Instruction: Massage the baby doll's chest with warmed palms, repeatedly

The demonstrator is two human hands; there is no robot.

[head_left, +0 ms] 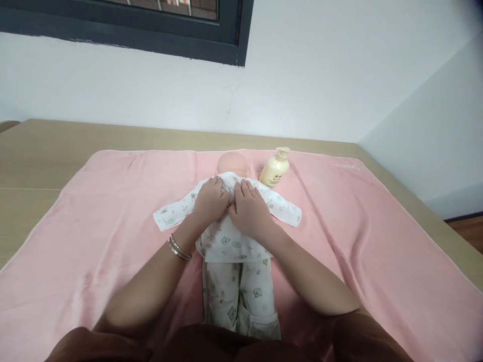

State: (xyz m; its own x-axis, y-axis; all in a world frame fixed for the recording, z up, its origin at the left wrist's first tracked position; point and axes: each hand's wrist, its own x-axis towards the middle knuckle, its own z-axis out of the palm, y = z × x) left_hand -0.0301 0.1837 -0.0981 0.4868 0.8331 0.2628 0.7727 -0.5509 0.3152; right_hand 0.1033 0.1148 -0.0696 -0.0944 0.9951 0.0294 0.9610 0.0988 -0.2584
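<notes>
A baby doll (232, 163) lies stretched out in the middle, its bald head away from me and no facial features showing. It wears a white long-sleeved top (226, 246) with small green prints and matching trousers (257, 289). My left hand (212, 200) rests on the upper part of the top, left of centre, fingers together and slightly bent. Beside it, my right hand (251, 208) lies flat on the top with fingers stretched toward the head. The thumbs are close together at the middle. Both sleeves spread outward past my hands.
A cream pump bottle (275, 168) stands tilted near the doll's head on the right. Under everything lies a pink blanket (124, 211) with some folds, spread over a wooden table (49, 151). A white wall (302, 85) and a dark window frame (222, 45) rise behind.
</notes>
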